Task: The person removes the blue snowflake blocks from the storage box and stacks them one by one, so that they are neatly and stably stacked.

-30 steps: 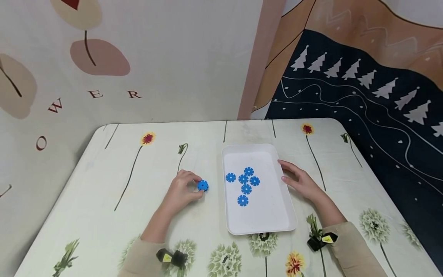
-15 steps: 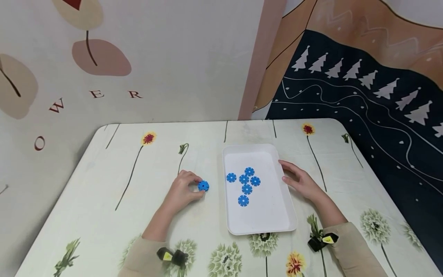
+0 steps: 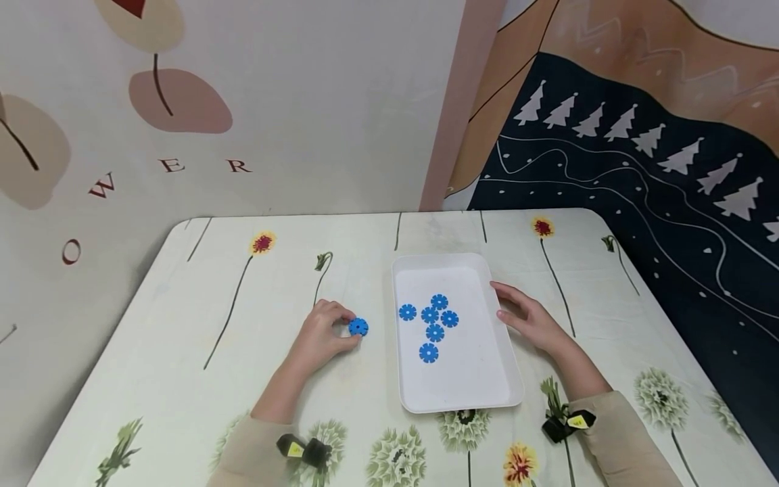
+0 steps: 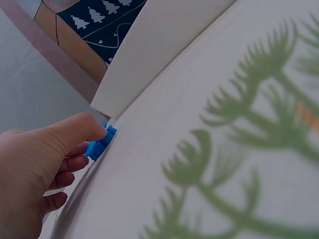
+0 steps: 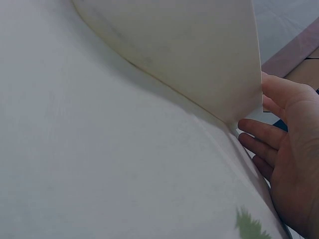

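Our left hand [image 3: 321, 336] pinches a blue stack [image 3: 358, 327] near the tray's [image 3: 475, 379] nine o'clock side; our right hand [image 3: 532, 325], fingers loose, touches its three o'clock side. We seem mid-stacking; next likely calls for another disc [image 3: 435, 332].

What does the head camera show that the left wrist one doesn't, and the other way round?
Only the head view: the inside of the white tray, six blue discs lying in it, the right hand touching its edge, and letters on the wall.

Only the left wrist view: the tray's outer side up close, and the left hand's lower fingertips, with the held blue piece edge-on.

Both: the left hand pinching that piece, part of the tray, the plant-printed tabletop and white trees on a dark background.
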The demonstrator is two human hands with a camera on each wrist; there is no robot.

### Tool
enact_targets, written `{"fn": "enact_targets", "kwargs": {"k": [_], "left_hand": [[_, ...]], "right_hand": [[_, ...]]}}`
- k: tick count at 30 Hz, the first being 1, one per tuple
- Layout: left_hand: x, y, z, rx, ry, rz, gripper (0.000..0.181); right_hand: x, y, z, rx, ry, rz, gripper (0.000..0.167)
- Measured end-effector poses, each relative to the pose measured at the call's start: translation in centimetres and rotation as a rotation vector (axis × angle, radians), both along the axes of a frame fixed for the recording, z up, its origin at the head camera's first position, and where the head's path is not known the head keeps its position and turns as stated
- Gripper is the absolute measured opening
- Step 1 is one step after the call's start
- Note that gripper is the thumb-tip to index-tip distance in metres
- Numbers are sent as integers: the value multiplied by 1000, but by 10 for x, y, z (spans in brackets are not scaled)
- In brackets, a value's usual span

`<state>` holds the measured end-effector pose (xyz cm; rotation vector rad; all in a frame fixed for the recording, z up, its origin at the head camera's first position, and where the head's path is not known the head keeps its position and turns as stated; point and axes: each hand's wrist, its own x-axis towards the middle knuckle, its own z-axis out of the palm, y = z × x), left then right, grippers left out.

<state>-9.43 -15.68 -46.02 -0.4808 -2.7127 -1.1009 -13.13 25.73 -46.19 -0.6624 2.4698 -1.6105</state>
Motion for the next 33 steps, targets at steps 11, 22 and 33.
{"fn": "enact_targets", "kwargs": {"k": [11,22,33], "left_hand": [[0,0,-1,-3,-12,13,26],[1,1,2,-15,-24,12,25],[2,1,6,34,-31,40,26]], "right_hand": [[-1,2,0,7,-25,5,54],[-1,1,1,-1,-10,15,54],[-1,1,-1,-4,3,18,53]]}}
